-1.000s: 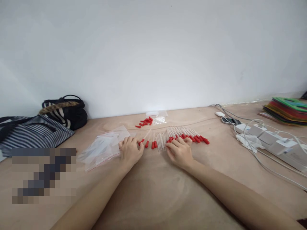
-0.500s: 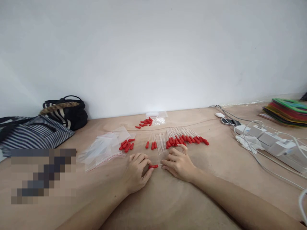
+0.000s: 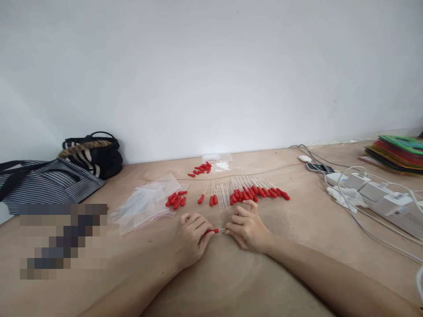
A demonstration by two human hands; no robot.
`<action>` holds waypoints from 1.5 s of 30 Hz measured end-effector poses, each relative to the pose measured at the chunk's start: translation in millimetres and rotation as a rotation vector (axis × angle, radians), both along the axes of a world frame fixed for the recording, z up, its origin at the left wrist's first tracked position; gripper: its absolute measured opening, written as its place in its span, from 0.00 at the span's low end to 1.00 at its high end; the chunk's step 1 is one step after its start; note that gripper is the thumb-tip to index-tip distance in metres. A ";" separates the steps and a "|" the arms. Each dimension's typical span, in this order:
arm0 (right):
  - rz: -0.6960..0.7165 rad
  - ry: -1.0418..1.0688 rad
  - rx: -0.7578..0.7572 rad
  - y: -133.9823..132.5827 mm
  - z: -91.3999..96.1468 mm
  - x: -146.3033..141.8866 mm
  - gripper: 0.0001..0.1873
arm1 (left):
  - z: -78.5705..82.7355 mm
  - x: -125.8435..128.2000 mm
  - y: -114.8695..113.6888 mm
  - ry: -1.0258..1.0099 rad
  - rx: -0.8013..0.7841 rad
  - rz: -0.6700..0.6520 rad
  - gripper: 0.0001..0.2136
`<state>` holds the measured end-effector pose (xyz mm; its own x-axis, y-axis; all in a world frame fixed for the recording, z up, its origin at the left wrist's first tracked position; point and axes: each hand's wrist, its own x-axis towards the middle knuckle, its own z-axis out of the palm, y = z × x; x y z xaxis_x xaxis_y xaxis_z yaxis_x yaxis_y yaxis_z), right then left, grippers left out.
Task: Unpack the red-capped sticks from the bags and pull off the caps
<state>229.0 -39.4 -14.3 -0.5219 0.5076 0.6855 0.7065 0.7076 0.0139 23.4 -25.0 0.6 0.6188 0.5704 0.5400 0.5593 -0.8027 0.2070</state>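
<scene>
My left hand (image 3: 192, 235) pinches a small red rubber bulb (image 3: 214, 230) on the table. Facing it, my right hand (image 3: 246, 226) pinches a thin clear tube (image 3: 222, 229) whose end meets the bulb. Just beyond my hands lies a row of clear tubes with red bulbs (image 3: 257, 192). A little heap of loose red bulbs (image 3: 175, 200) lies to the left, next to clear zip bags (image 3: 145, 202). More red bulbs (image 3: 200, 168) sit farther back by another small bag (image 3: 218, 162).
A striped cloth bag (image 3: 46, 185) and a black bag (image 3: 94, 154) stand at the back left. At the right lie power strips with white plugs and cables (image 3: 373, 193), a phone (image 3: 319, 167) and a stack of coloured folders (image 3: 396, 152).
Both hands pulled back from the row toward me, the left bringing a red bulb and the right a tube. The bulb and tube now meet between the fingertips. A heap of bulbs appeared uncovered.
</scene>
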 end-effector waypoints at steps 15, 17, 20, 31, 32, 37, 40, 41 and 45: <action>-0.358 0.296 -0.167 12.5 7.3 -1.1 0.11 | 31.4 -52.1 44.1 0.002 0.145 0.717 0.09; -0.447 0.266 -0.206 21.9 13.5 -7.6 0.12 | 34.3 -65.8 53.6 0.023 0.078 0.842 0.10; -0.585 0.192 -0.297 42.0 23.9 -18.1 0.12 | 33.6 -82.1 64.9 0.018 -0.036 0.949 0.11; -0.801 0.010 -0.514 86.9 32.4 -32.0 0.13 | 33.5 -72.7 59.9 0.045 0.060 0.874 0.13; -0.798 0.009 -0.515 87.7 32.1 -32.0 0.13 | 34.2 -66.0 58.4 0.079 0.108 0.815 0.12; -0.796 0.012 -0.505 89.4 32.3 -31.9 0.13 | 32.6 -20.0 61.9 0.260 0.116 0.567 0.10; -0.792 0.017 -0.479 88.3 32.9 -28.4 0.13 | 28.6 3.5 68.9 0.306 0.050 0.564 0.12; -0.791 0.019 -0.472 87.1 32.6 -26.5 0.13 | 27.1 9.0 70.7 0.313 0.030 0.572 0.12; -0.743 0.079 -0.325 75.6 24.1 -18.0 0.13 | 21.4 20.0 73.7 0.315 -0.012 0.607 0.12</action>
<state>210.9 36.2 9.7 0.0731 0.8824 0.4648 0.9835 0.0137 -0.1807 43.5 48.7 22.0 0.3142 0.8709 0.3779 0.9445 -0.3268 -0.0322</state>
